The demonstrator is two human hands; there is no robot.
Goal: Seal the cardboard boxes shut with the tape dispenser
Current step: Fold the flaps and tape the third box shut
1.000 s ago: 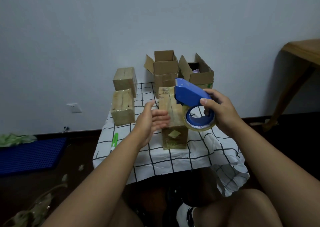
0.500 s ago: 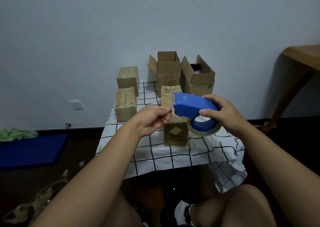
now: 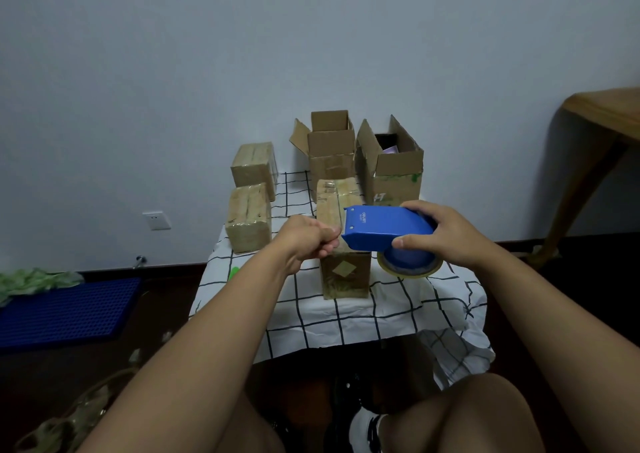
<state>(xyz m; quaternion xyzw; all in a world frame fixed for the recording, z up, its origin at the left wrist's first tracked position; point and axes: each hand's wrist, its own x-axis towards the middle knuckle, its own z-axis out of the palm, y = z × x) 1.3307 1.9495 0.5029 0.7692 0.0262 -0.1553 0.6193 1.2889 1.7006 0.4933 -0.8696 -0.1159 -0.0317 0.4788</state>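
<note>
We sit in front of a small table (image 3: 346,317) with a white cloth that has black squares on it. Five cardboard boxes are on it. Two open boxes (image 3: 332,148) stand at the back with their flaps up, so they need tape. Two closed boxes (image 3: 249,220) sit on the left, and they look taped all over. One tall box (image 3: 343,272) stands in the middle, right behind our hands.

Our right hand (image 3: 446,234) holds the blue tape dispenser (image 3: 384,231) up in the air above the table, fingers wrapped around it. A second ago our left hand (image 3: 308,241) was flat and spread, away from the dispenser. Now it has come to the front lip, with its fingers curled tight together, as if pinching the tape end. The tape is too thin and clear for us to see.

We think this means we are pulling the tape loose, ready to stick it on a box.
</note>
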